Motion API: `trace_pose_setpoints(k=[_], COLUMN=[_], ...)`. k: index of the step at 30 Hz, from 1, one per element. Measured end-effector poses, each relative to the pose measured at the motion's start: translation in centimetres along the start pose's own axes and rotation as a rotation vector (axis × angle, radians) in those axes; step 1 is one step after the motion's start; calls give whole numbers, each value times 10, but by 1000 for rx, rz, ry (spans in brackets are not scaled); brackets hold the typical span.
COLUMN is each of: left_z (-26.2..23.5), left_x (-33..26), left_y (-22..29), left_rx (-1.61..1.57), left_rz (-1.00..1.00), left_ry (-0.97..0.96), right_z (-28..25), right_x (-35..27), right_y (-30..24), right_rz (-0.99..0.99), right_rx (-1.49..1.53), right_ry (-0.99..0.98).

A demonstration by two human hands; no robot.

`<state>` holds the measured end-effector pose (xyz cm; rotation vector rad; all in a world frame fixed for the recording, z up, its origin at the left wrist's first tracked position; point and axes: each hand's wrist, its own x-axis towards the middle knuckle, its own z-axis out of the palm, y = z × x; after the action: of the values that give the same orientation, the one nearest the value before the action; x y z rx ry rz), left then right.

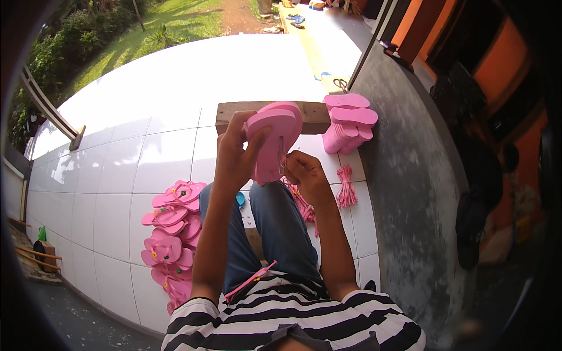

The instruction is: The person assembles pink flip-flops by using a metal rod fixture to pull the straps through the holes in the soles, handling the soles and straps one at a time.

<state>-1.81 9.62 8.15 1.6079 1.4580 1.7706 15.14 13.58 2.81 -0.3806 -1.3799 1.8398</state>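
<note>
A pair of pink flip-flop soles point(270, 146) is raised over my knees, one laid against the other. My left hand point(235, 152) is closed around their left edge, thumb across the near face. At their right side, my right hand point(307, 174) pinches a thin metal wire tool point(282, 151) that runs up against the sole; its tip is too small to make out. A pink strap point(250, 282) with a yellow bit lies across my lap. More pink straps point(303, 205) show beside my right thigh, partly behind my right forearm.
Behind the soles sits a wooden block point(227, 119). Stacked pink soles point(350, 119) stand at its right end, with scissors point(340, 85) beyond and a tied strap bundle point(346, 187) nearer me. Strapped pink flip-flops point(165, 249) are heaped on the tiles to my left.
</note>
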Motion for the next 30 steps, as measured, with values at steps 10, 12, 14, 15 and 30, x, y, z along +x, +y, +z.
trace_pose_setpoints(k=[10, 12, 14, 15, 30], left_z=[7, 7, 10, 10, 22], left_x=[-20, -20, -22, -20, -158], left_y=[-10, -7, -8, -7, 85], left_rx=[-193, -134, -178, -196, -327], left_rz=[22, 26, -42, -57, 117], left_ry=[21, 26, 39, 48, 102], right_z=[22, 30, 37, 41, 89], right_x=[-1, 5, 7, 11, -151], right_y=[-6, -9, -12, -15, -28], right_rz=[-460, -343, -115, -83, -451], right_rx=[-576, -409, -226, -163, -476], right_ry=[366, 292, 218, 242, 360])
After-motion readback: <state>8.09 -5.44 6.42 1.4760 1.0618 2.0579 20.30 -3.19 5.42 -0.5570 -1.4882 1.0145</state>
